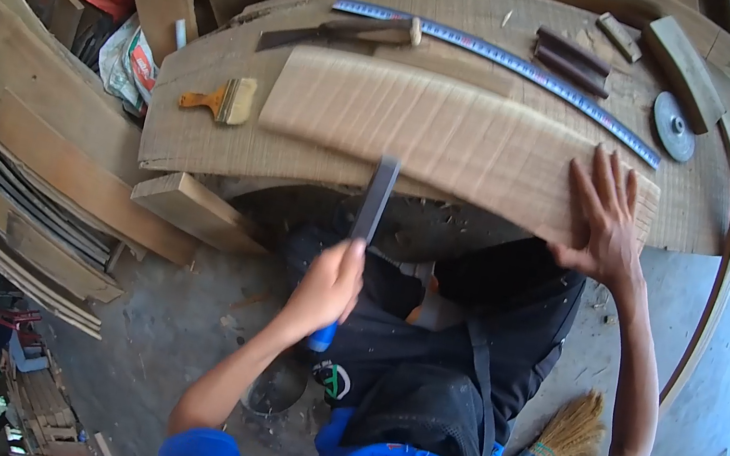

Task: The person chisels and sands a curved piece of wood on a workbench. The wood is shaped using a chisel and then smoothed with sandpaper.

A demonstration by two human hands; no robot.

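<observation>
My left hand [327, 290] is wrapped round the blue handle of a flat file [376, 199]. Its grey steel blade points away from me, and the blurred tip overlaps the near edge of a long, pale wooden board [441, 129]. At the board's right end, my right hand [608, 222] lies with fingers spread flat on the wood and the thumb by the near edge. The board rests on a larger wooden slab [204, 141]. Just beyond it lie a blue steel ruler [511, 61] and a handsaw [350, 33].
A paintbrush [221, 100] lies left of the board. Toward the back right are a grinding disc [674, 126], dark wooden pieces [570, 59] and a wooden block [685, 74]. Curved planks [56, 154] are stacked at left. A straw brush [565, 434] sits on the floor.
</observation>
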